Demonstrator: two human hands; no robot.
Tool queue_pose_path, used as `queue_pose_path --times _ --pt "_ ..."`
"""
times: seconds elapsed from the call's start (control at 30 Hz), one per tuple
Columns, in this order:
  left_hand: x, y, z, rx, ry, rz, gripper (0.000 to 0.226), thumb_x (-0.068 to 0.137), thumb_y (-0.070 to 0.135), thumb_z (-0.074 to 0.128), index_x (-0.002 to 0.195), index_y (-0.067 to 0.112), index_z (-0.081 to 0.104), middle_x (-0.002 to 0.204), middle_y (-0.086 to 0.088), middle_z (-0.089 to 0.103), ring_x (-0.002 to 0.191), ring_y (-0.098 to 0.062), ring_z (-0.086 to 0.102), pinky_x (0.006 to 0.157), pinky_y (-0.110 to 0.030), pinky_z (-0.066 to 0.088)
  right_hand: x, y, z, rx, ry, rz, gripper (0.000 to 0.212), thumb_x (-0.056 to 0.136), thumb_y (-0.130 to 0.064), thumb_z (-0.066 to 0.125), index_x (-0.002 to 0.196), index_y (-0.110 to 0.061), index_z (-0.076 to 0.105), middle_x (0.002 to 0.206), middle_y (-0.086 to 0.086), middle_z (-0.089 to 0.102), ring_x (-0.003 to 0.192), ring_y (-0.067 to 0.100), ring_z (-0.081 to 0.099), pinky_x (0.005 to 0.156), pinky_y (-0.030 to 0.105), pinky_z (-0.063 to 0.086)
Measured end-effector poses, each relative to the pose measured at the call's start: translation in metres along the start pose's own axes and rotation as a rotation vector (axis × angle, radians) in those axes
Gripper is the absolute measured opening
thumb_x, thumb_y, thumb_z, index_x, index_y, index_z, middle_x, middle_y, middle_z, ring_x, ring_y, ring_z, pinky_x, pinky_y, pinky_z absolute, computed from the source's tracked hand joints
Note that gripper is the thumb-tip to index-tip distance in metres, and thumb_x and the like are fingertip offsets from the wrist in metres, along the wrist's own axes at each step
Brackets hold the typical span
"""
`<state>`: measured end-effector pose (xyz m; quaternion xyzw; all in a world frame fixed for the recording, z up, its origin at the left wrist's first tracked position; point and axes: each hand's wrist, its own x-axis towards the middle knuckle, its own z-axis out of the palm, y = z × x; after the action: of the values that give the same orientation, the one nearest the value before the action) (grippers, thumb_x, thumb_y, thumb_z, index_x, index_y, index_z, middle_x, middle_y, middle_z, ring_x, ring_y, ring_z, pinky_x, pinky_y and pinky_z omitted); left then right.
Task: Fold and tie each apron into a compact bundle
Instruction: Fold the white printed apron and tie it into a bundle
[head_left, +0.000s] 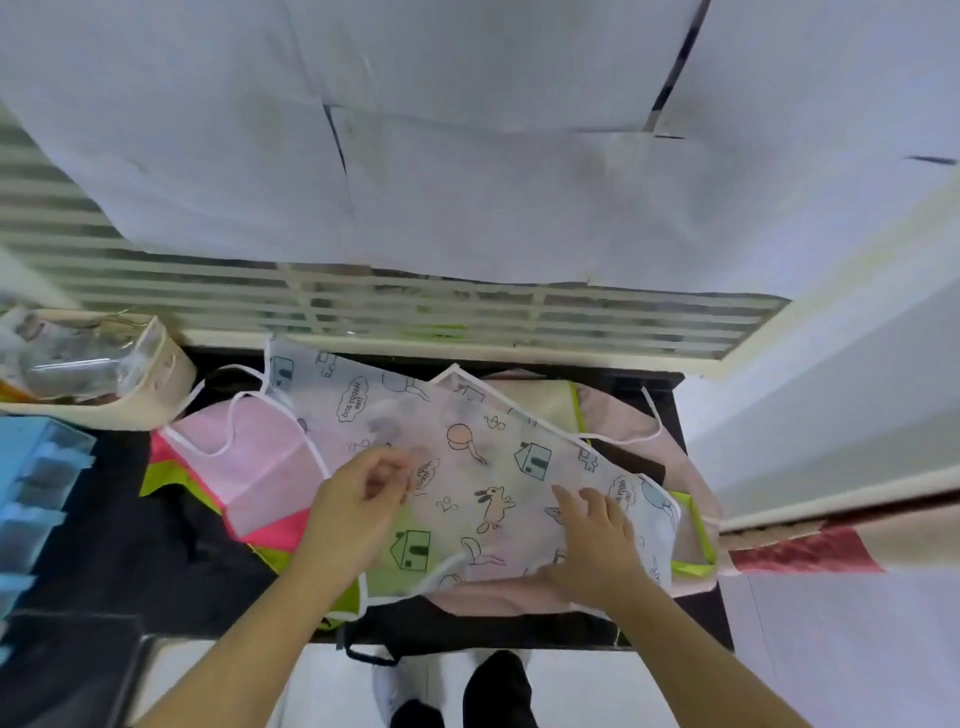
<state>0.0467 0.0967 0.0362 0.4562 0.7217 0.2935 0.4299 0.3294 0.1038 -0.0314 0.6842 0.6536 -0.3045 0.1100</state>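
A thin white apron (498, 467) printed with houses, rabbits and balloons lies spread on top of a pile on the black table (104, 545). Its white tie strings (228, 410) loop off to the left. My left hand (358, 504) hovers over the apron's left part with fingers loosely curled, thumb and fingertips close together; whether it pinches the film is unclear. My right hand (592, 540) lies flat on the apron's lower right part, fingers spread and pressing it down.
Under the printed apron lie a pink apron (254, 467), a lime-edged one (691, 545) and a pale pink cloth (498, 597). A cream bin (161, 384) with clear bags stands at the back left, a blue organiser (36, 483) at the left. A slatted window sill runs behind the table.
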Motion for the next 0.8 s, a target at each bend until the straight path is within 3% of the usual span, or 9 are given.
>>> queue_pose_path --times 0.07,0.13,0.3,0.4,0.5,0.6,0.7,0.73,0.8 --pt "-0.001 -0.017 -0.005 0.030 0.031 -0.039 0.024 0.100 0.012 0.062 0.095 0.034 0.071 0.085 0.006 0.075 0.084 -0.014 0.071 0.078 -0.030 0.054 0.009 -0.002 0.011 -0.210 0.092 -0.017 0.067 0.083 -0.029 0.065 0.147 -0.030 0.043 0.140 0.003 0.046 0.133 0.030 0.044 0.113 0.038 0.035" --pt "0.000 -0.035 -0.012 0.071 0.048 -0.107 0.019 0.099 0.013 0.063 0.097 0.032 0.069 0.093 0.009 0.072 0.089 -0.012 0.068 0.071 -0.025 0.049 0.015 -0.006 0.009 -0.262 0.168 -0.057 0.042 0.086 -0.014 0.056 0.126 -0.025 0.063 0.116 0.001 0.061 0.111 0.028 0.059 0.086 0.035 0.045" --pt "0.005 -0.052 -0.024 0.047 0.012 -0.332 0.013 0.099 0.020 0.067 0.106 0.013 0.058 0.095 0.006 0.063 0.089 -0.018 0.064 0.072 -0.030 0.048 -0.010 -0.032 -0.036 -0.193 0.446 -0.306 0.030 0.062 0.004 0.071 0.083 -0.017 0.067 0.076 -0.001 0.059 0.067 0.029 0.062 0.045 0.032 0.044" --pt "0.002 -0.047 -0.030 -0.365 -0.082 -0.595 0.024 0.096 0.023 0.074 0.105 0.008 0.059 0.106 -0.005 0.070 0.097 -0.026 0.065 0.088 -0.035 0.050 -0.037 -0.050 -0.074 0.014 0.605 -0.452 0.037 0.067 0.001 0.059 0.096 -0.017 0.073 0.086 -0.005 0.066 0.073 0.021 0.063 0.054 0.035 0.054" --pt "0.000 -0.040 -0.035 -0.743 -0.114 -0.683 0.032 0.093 0.022 0.077 0.118 0.003 0.068 0.113 -0.020 0.077 0.107 -0.039 0.071 0.094 -0.049 0.056 -0.060 -0.062 -0.112 0.178 0.624 -0.548 0.050 0.073 -0.003 0.047 0.111 -0.018 0.075 0.102 -0.012 0.067 0.089 0.009 0.062 0.077 0.021 0.054" --pt "0.008 -0.014 -0.048 -0.878 -0.019 -0.569 0.032 0.088 0.014 0.080 0.116 -0.001 0.072 0.114 -0.020 0.077 0.108 -0.039 0.072 0.103 -0.054 0.055 -0.072 -0.060 -0.147 -0.004 0.726 -0.589 0.041 0.078 0.003 0.059 0.111 -0.014 0.075 0.099 -0.008 0.064 0.083 0.013 0.059 0.070 0.026 0.054" --pt "0.009 0.034 -0.073 -1.027 -0.096 -0.410 0.037 0.088 0.020 0.079 0.120 0.001 0.073 0.120 -0.020 0.075 0.112 -0.040 0.072 0.104 -0.058 0.053 -0.076 -0.055 -0.184 -0.243 0.890 -0.300 0.044 0.069 0.012 0.070 0.110 -0.003 0.073 0.092 0.010 0.058 0.080 0.033 0.055 0.063 0.038 0.049" --pt "0.006 0.052 -0.081 -1.068 -0.146 -0.360 0.037 0.092 0.022 0.076 0.123 0.002 0.073 0.122 -0.020 0.074 0.115 -0.040 0.071 0.102 -0.058 0.054 -0.080 -0.058 -0.192 -0.223 0.934 -0.189 0.053 0.063 0.015 0.068 0.113 0.001 0.069 0.094 0.016 0.056 0.082 0.038 0.053 0.066 0.040 0.048" --pt "-0.002 0.090 -0.098 -1.105 -0.210 -0.225 0.036 0.093 0.025 0.075 0.121 0.001 0.072 0.121 -0.020 0.074 0.111 -0.038 0.072 0.095 -0.051 0.060 -0.105 -0.082 -0.199 -0.024 0.926 -0.223 0.066 0.059 0.011 0.062 0.123 -0.004 0.060 0.105 0.012 0.053 0.094 0.035 0.054 0.075 0.037 0.045"
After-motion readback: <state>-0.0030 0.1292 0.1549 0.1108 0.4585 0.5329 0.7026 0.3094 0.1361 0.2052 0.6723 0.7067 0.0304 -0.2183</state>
